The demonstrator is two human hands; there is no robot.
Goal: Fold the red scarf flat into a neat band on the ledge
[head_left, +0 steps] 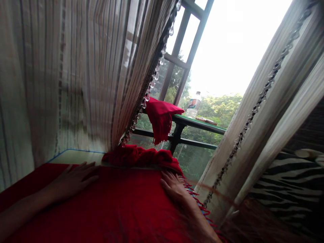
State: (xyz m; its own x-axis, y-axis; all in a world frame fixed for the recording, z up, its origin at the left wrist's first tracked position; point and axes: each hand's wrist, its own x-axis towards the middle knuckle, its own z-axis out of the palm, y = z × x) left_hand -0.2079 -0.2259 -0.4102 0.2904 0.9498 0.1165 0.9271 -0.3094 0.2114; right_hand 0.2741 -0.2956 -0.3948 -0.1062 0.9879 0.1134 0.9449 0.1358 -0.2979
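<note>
A red fringed scarf [121, 202] lies spread over a pale board with a blue edge [78, 150]. Flat on its left part rests my left hand [76, 177], fingers stretched out and apart. My right hand [174, 185] lies on the scarf near its fringed right edge, fingers extended toward the far side and holding nothing. Beyond the hands, a bunched red cloth [144, 157] sits along the far edge of the board. Whether it joins the spread scarf I cannot tell.
Another red fringed cloth [162, 118] hangs over a dark railing [202, 125] by the window. A plastic bottle [193, 105] and a flat item [206, 120] stand on the ledge. Beaded striped curtains [101, 67] frame both sides. Zebra-striped fabric [283, 185] is at right.
</note>
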